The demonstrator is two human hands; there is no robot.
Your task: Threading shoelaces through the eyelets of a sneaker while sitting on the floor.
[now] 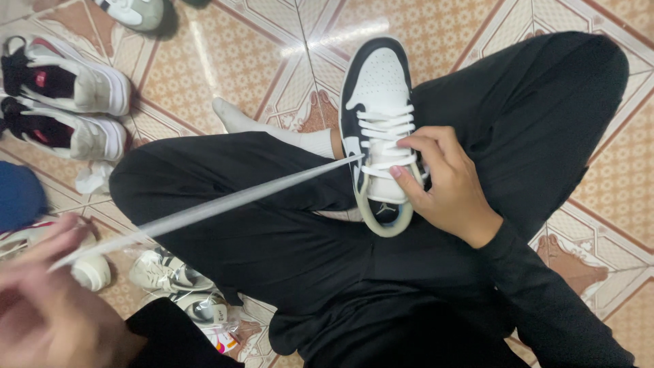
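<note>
Left hand (48, 300) pulling white lace (204, 211) taut, right hand (443, 180) steadying sneaker (378, 123) (tongue edge) — floor beyond
</note>
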